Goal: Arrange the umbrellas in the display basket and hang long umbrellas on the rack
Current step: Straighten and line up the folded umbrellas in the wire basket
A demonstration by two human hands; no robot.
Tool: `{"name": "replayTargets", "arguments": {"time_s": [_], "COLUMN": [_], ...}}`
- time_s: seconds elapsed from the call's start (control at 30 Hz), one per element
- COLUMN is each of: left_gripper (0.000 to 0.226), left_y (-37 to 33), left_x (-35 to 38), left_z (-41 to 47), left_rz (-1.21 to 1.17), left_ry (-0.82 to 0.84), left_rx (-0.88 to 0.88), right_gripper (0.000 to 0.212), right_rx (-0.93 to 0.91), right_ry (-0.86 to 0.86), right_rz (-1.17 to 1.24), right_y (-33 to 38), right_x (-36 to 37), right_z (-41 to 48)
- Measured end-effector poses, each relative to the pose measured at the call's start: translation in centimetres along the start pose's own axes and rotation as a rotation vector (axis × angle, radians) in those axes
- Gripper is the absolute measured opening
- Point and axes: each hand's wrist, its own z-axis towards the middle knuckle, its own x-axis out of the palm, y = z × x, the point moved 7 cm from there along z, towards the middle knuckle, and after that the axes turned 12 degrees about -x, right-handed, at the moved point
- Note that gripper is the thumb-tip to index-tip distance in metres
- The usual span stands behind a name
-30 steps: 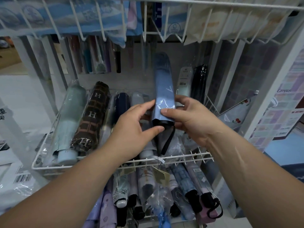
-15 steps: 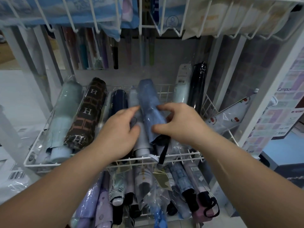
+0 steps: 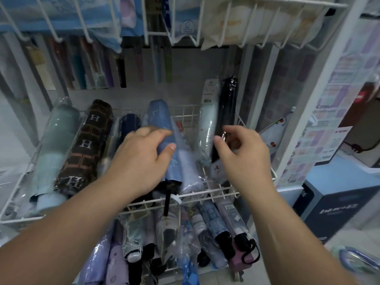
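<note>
White coated metal wire basket; matt cloth blue umbrella; glossy clear plastic sleeve on black umbrella.

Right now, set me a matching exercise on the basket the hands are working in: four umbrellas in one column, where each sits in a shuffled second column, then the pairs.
Things
1. blue umbrella
2. brown H-patterned umbrella
3. black umbrella
4. pale green umbrella

Places
A. stands upright at the back right of the basket
B. lies at the far left
C. lies under the left hand, which grips it
D. lies second from the left

Pairs: 1-C, 2-D, 3-A, 4-B
</note>
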Motion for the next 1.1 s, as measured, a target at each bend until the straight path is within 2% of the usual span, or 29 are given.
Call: {"name": "replayTargets", "arguments": {"time_s": [0.13, 0.23, 0.33, 0.43, 0.5, 0.57, 0.67, 0.8, 1.0, 1.1], "left_gripper": [0.049, 0.052, 0.053, 0.058, 0.06, 0.064, 0.073, 0.063, 0.056, 0.047], "left_y": [-5.6, -9.4, -11.6, -12.5, -12.8, -12.9, -12.6, -10.7, -9.5, -9.7], "left_x": [1.7, 4.2, 7.5, 10.8, 12.2, 12.9, 12.4, 11.0, 9.6, 9.6], "left_z": [0.7, 2.1, 3.8, 4.8, 4.8, 4.8, 5.3, 6.2, 6.4, 6.4], "left_rz": [-0.045, -0.081, -0.089, -0.119, -0.204, -0.286, -0.391, -0.597, -0.842, -0.939], "left_ry": [0.083, 0.19, 0.326, 0.466, 0.552, 0.606, 0.582, 0.525, 0.423, 0.447], "left_rx": [0.126, 0.169, 0.175, 0.129, 0.112, 0.125, 0.111, -0.031, -0.176, -0.224], "right_gripper": [0.031, 0.025, 0.027, 0.026, 0.028, 0.031, 0.038, 0.043, 0.064, 0.075], "right_rx": [0.129, 0.159, 0.178, 0.054, -0.067, -0.128, -0.098, -0.019, 0.038, 0.048], "right_ry": [-0.226, -0.349, -0.341, -0.321, -0.375, -0.413, -0.439, -0.331, 0.002, 0.131], "right_rz": [-0.014, 0.013, -0.019, -0.234, -0.304, -0.232, 0.021, 0.306, 0.363, 0.369], "right_y": [-3.2, -4.6, -5.7, -5.8, -5.3, -5.1, -5.2, -5.6, -4.9, -4.9], "right_x": [-2.6, -4.1, -3.8, -2.8, -2.4, -2.3, -2.4, -1.5, 0.0, 0.7], "right_z": [-2.2, -2.3, -3.2, -3.7, -3.9, -4.0, -3.6, -2.4, -0.8, -0.6]}}
